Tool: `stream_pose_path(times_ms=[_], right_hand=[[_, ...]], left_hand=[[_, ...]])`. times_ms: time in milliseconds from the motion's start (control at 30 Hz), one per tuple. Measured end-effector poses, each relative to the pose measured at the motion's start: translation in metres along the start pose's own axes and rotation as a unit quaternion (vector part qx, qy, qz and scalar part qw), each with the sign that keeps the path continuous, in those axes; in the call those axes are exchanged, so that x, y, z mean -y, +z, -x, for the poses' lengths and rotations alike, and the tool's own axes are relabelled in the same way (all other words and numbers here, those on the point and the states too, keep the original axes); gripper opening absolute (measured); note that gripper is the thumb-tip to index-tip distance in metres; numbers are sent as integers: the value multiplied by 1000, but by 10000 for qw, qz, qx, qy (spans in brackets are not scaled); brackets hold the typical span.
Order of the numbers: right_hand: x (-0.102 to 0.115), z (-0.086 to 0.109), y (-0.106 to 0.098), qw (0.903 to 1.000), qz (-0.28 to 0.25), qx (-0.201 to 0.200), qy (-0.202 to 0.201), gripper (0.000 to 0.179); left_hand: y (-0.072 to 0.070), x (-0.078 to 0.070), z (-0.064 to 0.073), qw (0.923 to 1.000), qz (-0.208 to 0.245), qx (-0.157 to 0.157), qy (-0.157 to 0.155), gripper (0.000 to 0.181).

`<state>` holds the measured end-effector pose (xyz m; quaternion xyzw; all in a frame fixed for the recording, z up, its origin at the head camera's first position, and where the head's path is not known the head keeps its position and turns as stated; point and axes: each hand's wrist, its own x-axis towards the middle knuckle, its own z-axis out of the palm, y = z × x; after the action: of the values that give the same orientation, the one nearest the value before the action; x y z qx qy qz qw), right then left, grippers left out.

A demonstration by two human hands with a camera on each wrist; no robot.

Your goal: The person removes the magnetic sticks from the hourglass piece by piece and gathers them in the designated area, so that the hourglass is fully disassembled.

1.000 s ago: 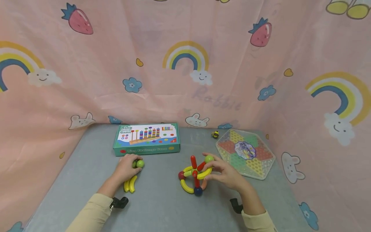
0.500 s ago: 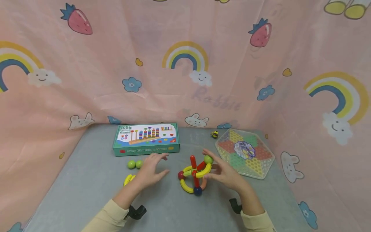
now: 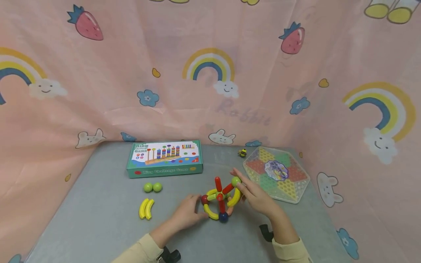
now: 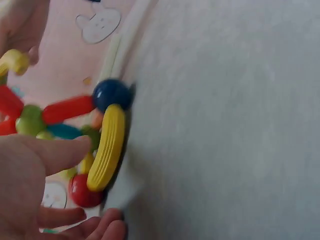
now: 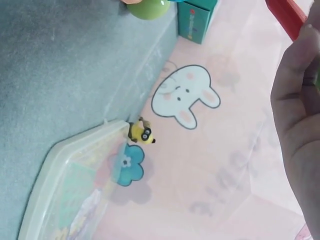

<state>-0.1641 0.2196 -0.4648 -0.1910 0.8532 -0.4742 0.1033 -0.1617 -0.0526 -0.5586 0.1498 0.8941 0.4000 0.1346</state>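
Note:
A ball-and-stick building toy (image 3: 219,196) of coloured balls, red rods and curved yellow sticks stands on the table between both hands. My right hand (image 3: 256,195) holds the green ball (image 3: 236,181) at its upper right, with a curved yellow stick (image 3: 234,197) hanging below that ball. At the toy's left side is my left hand (image 3: 187,213), thumb and fingers spread around the red ball (image 4: 85,191). The left wrist view shows the thumb near a ribbed yellow stick (image 4: 107,147), which joins the red ball to a dark blue ball (image 4: 112,95).
Two loose green balls (image 3: 152,187) and two yellow curved sticks (image 3: 146,209) lie at left. Behind them is a green Ring Challenge Game box (image 3: 164,170). A clear hexagonal game board case (image 3: 276,174) and a small bee figure (image 3: 242,153) lie at back right.
My left hand has left the loose green balls and moved right to the toy's red ball. The right hand stays at the toy, and the curved stick under its green ball has swung more upright.

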Motion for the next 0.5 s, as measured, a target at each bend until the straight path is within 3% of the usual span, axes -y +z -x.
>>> stream_pose_path(times_ms=[133,300,400,500], right_hand=[[-1,-3,0,9998,-66,-177,-39,43],[-2,-3,0,9990,16,-416,-147,33],[-1,-3,1,9982,27,-493,-327,34],[-2,-2,2,9972,3,-539,-524,34]], left_hand=[[17,-5,-7,9989,-33,-433,-158,62],[25,-4,-18,9949,-328,-948,81,37],[23,-2,-24,9930,-369,-1091,240,32],[22,-2,-26,9940,-355,-1019,162,37]])
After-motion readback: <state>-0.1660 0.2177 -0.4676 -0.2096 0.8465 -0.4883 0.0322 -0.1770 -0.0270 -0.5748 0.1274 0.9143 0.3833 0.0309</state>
